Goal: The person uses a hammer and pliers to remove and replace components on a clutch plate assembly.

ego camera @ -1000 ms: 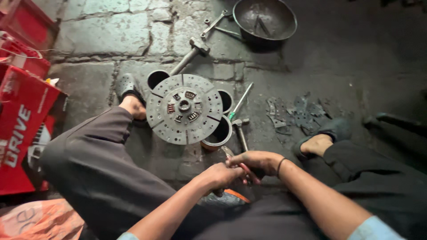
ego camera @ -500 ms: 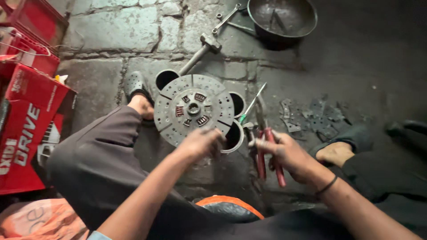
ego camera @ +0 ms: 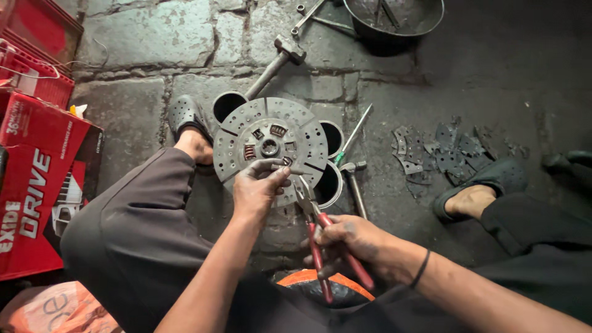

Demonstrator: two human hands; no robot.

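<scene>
A round grey clutch disc (ego camera: 269,147) with springs near its hub lies flat on several metal rings on the stone floor between my legs. My left hand (ego camera: 258,187) rests on the disc's near edge, fingers pinching at it. My right hand (ego camera: 354,245) grips red-handled pliers (ego camera: 320,237), whose jaws point up at the disc's edge beside my left fingers.
A hammer (ego camera: 276,64) lies behind the disc. A green-handled screwdriver (ego camera: 352,136) and a small hammer (ego camera: 354,184) lie to its right. Broken lining pieces (ego camera: 436,151) are scattered farther right. A dark metal bowl (ego camera: 394,16) stands at the back, red boxes (ego camera: 38,166) at the left.
Both hands have come forward from my lap to the disc. The left hand now touches its near edge, and the right has brought the pliers' jaws up to it.
</scene>
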